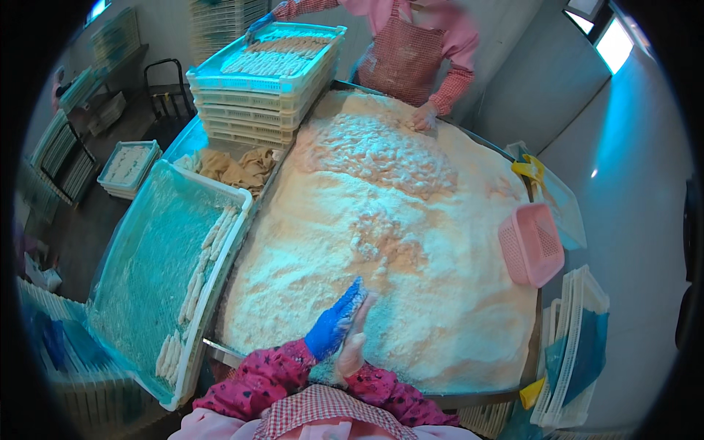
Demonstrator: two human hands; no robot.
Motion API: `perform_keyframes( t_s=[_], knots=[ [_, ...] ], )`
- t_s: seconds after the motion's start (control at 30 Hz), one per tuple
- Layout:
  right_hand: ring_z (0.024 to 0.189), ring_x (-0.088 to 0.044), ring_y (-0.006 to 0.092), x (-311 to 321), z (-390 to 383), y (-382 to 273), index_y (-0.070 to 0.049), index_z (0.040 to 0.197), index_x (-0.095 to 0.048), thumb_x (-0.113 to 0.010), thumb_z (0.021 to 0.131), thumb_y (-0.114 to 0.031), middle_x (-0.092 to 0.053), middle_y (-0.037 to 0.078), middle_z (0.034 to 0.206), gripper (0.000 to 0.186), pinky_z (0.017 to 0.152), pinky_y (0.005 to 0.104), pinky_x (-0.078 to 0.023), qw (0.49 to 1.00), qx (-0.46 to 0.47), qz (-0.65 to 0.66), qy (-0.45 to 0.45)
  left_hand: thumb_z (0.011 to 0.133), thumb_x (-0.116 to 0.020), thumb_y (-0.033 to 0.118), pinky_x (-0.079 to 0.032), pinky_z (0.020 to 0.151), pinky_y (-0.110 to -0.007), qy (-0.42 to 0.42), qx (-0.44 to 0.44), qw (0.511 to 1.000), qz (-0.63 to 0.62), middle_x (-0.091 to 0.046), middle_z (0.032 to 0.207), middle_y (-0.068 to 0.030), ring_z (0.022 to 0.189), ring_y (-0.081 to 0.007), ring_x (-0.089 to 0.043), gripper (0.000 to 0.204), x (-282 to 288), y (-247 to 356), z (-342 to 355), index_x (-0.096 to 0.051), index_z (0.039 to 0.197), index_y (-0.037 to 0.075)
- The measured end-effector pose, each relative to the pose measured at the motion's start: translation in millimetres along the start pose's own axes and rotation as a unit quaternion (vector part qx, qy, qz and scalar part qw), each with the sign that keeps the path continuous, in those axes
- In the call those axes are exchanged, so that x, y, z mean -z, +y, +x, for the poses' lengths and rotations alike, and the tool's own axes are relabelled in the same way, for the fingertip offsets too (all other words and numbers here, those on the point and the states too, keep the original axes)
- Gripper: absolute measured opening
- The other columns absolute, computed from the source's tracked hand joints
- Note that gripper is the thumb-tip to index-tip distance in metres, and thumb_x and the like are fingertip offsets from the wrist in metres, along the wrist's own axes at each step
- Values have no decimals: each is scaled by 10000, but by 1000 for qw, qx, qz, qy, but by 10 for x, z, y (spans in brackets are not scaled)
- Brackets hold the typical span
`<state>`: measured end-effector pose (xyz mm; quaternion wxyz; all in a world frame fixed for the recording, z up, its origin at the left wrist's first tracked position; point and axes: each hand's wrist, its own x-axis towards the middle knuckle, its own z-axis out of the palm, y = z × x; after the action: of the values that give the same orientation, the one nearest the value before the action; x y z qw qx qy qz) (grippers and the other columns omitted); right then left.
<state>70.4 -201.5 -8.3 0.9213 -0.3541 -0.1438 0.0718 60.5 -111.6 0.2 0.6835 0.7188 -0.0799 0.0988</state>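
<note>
Over the near part of a flour-covered table, my left hand (336, 320) in a blue glove meets my right hand (353, 343) in a pale, thin glove, palm to palm. Their fingers point away from me, straight and pressed together, dusted white. Anything between the palms is hidden. Just beyond the fingertips lies a small heap of pinkish, flour-coated pieces (381, 242). Left of my hands stands a large tray (132, 242) lined with blue-green film, with pale, finger-shaped coated pieces (198, 275) along its right side.
Across the table, a co-worker's gloved hand (424, 116) touches the far end of a larger pinkish heap (378, 150). Stacked trays (249, 110) stand at the far left beside a brown cloth (238, 169). A pink basket (529, 246) sits on the table's right edge.
</note>
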Motion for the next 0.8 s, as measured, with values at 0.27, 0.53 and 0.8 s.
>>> perform_keyframes(
  t_s=[0.27,0.53,0.8],
  knots=[
    [1371,7,219,12,221,-250,-31,1418,-13,-236,828,-693,5,115,1490,914,1095,343,36,932,36,-359,-32,910,-487,251,-281,1043,-331,90,281,908,-296,-391,1359,-114,1276,-197,-336,496,-24,-428,-24,-354,1336,34],
    [1366,-47,304,-700,212,-513,-4,1412,-94,-308,924,-461,-71,169,1478,703,1093,394,-48,943,-148,-288,-74,907,-464,185,-188,1087,-331,218,118,828,-503,-276,1426,-107,1314,-211,-268,553,-143,-239,74,-234,1385,28],
    [1353,-87,372,-217,122,-105,15,1405,-114,-267,940,-382,-101,215,1462,631,1085,435,-80,874,148,-443,-138,931,-387,303,-108,1094,-378,131,37,971,-196,-162,1466,-122,1356,-256,-133,583,-141,290,108,-185,1402,25]
  ],
)
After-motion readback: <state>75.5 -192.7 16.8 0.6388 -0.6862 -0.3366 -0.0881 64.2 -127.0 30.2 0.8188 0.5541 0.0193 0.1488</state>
